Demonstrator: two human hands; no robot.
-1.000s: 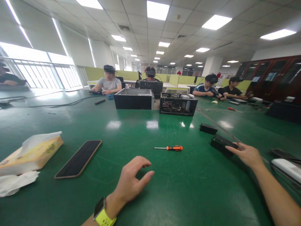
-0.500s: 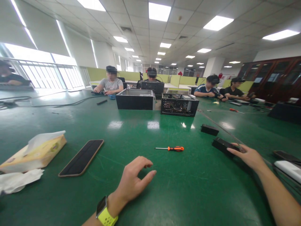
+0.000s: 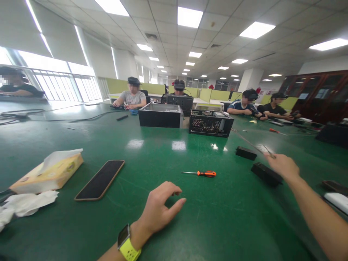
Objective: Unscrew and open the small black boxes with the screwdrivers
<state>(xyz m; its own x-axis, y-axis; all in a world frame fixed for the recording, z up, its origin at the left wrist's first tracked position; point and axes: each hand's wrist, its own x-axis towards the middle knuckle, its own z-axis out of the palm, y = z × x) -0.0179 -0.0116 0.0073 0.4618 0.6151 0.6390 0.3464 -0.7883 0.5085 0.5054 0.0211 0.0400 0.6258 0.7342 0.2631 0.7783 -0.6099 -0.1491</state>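
My left hand (image 3: pixel 163 210), with a yellow-green strapped watch (image 3: pixel 127 243) on its wrist, hovers low over the green table (image 3: pixel 206 224), fingers curved and apart, holding nothing. Nearest to it lies an orange and black screwdriver (image 3: pixel 207 174), its shaft pointing left. On the right, my right hand (image 3: pixel 285 166) has its fingers pinched on a thin, slender object (image 3: pixel 268 150) whose kind I cannot make out. A thin cord (image 3: pixel 248 140) runs along the table up to those fingers. Just below that hand sits a black oblong box (image 3: pixel 265 173); a second black box (image 3: pixel 246 152) lies behind it.
To the left are a phone (image 3: pixel 100 180), a tissue pack (image 3: pixel 51 174) and a crumpled tissue (image 3: pixel 29 204). Two dark computer cases (image 3: pixel 160 119) (image 3: pixel 210 125) stand mid-table. Several people sit around the far side. A white device (image 3: pixel 337 201) lies at the right edge.
My right hand has let go of the black oblong box and moved up beyond it, now pinching a slender object. The whole view has shifted slightly; my left hand keeps its pose.
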